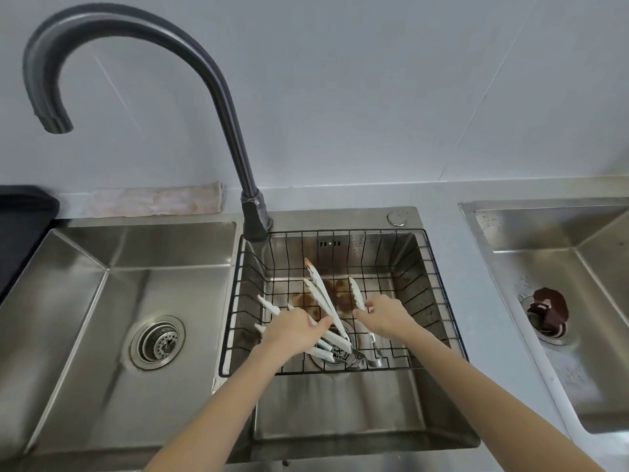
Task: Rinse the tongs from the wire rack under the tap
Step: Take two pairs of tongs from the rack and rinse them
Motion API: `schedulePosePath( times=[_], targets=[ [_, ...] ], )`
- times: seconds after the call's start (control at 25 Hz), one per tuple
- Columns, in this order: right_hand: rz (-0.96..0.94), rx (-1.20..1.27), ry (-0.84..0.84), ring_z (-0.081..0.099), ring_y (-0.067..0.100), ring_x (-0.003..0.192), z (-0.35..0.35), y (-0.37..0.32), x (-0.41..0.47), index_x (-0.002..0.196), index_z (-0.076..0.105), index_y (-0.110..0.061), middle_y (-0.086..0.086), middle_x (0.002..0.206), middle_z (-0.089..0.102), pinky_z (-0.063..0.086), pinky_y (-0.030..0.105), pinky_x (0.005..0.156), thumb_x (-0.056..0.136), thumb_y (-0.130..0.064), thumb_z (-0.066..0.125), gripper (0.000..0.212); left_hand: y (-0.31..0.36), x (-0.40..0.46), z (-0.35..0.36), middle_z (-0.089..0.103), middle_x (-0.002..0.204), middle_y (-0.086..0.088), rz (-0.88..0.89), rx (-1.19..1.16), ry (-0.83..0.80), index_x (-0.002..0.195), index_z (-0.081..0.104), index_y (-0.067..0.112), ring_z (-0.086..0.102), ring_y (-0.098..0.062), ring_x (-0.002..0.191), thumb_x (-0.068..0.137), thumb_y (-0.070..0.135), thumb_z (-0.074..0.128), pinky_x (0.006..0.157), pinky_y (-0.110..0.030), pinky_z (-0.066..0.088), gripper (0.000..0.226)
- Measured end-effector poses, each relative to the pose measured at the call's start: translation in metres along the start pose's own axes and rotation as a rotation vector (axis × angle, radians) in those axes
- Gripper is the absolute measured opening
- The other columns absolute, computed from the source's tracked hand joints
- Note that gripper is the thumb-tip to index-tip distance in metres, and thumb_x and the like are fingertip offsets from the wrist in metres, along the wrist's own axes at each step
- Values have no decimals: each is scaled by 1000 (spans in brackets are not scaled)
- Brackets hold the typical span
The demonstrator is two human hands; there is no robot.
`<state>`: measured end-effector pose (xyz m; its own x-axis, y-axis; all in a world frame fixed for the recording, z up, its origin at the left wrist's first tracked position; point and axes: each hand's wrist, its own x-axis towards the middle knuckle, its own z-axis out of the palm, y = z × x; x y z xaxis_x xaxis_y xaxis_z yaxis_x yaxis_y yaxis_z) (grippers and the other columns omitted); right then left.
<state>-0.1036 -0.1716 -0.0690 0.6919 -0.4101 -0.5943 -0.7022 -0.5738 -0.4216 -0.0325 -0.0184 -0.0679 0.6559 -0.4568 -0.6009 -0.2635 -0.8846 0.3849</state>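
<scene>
tongs point(323, 301) | in wire rack point(439, 267) | both hands touching

light: bright, even | glare: soft sheen on steel sink point(136, 253) | shadows: faint | edges: wide-angle bowing

Wire rack set in the middle basin, tongs lying inside it

The wire rack point(343, 301) is seated in the middle basin point(340, 413), behind its bare front part. Several tongs point(326, 301) are spread in the rack, over the drain. The tap point(218, 107) is mounted behind the rack's left corner, its spout arched over the left basin point(85, 294). A third basin point(578, 284) is placed to the right, and a folded cloth point(153, 201) is laid behind the left basin.
</scene>
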Motion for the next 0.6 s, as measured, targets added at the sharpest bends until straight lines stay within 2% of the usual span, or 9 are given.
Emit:
schedulePosePath(
  times=[0.08, 0.16, 0.24, 0.28, 0.36, 0.4, 0.48, 0.52, 0.6],
  targets=[
    [11, 26, 1, 63, 33, 86, 2, 3, 2, 97, 60, 8, 25, 109, 67, 49, 35, 71, 89, -26, 47, 37, 2, 1, 6, 66, 81, -13, 4, -23, -3, 80, 65, 0, 64, -32, 89, 85, 59, 39, 73, -33, 48, 64],
    [21, 58, 6, 53, 26, 69, 3, 3, 3, 103, 59, 12, 26, 108, 67, 48, 34, 67, 89, -23, 45, 40, 2, 0, 9, 66, 76, -14, 16, -36, 12, 85, 63, -2, 64, -33, 92, 85, 57, 41, 72, -33, 48, 64],
    [16, 68, 1, 50, 24, 66, 3, 3, 1, 107, 59, 11, 25, 106, 69, 51, 36, 72, 90, -21, 44, 39, 1, -1, 10, 59, 63, -10, 22, -52, 9, 85, 63, -2, 64, -31, 84, 85, 56, 43, 68, -33, 48, 62],
    [12, 63, 2, 53, 26, 67, 3, 2, 0, 104, 59, 10, 25, 102, 70, 52, 36, 74, 90, -21, 43, 38, 1, -1, 9, 53, 56, -11, 21, -56, 2, 82, 64, -2, 62, -29, 72, 85, 55, 45, 64, -32, 46, 61],
    [2, 45, 19, 57, 29, 72, 4, 1, -5, 95, 59, 8, 25, 90, 68, 47, 33, 68, 90, -19, 42, 33, 1, -2, 10, 38, 44, -3, 27, -69, -1, 61, 62, 2, 45, -18, 50, 85, 51, 48, 50, -27, 33, 56],
    [-4, 46, 35, 55, 28, 72, 4, -1, -9, 96, 59, 6, 25, 87, 66, 44, 31, 66, 90, -19, 41, 31, 1, -3, 10, 35, 43, 0, 31, -80, 8, 48, 52, 10, 39, -14, 46, 85, 49, 49, 46, -26, 27, 55],
    [-28, 54, 69, 49, 23, 67, 4, -3, -16, 98, 58, 2, 17, 72, 60, 43, 32, 65, 91, -19, 40, 28, 0, -5, 8, 35, 45, 2, 47, -120, 27, 43, 36, 17, 38, -13, 45, 85, 46, 50, 46, -26, 24, 53],
    [-45, 54, 87, 48, 21, 66, 3, -5, -19, 98, 58, 0, 11, 67, 55, 43, 33, 65, 92, -19, 39, 27, 0, -6, 7, 38, 47, 3, 56, -166, 38, 46, 39, 18, 42, -12, 49, 85, 46, 50, 48, -25, 28, 49],
    [-80, 79, 130, 50, 23, 70, 0, -11, -28, 108, 56, 0, 11, 72, 57, 42, 31, 65, 93, -19, 38, 30, 0, -12, 1, 53, 60, 4, 60, -294, 56, 62, 53, 16, 55, -13, 64, 85, 46, 51, 60, -25, 38, 37]
  ],
)
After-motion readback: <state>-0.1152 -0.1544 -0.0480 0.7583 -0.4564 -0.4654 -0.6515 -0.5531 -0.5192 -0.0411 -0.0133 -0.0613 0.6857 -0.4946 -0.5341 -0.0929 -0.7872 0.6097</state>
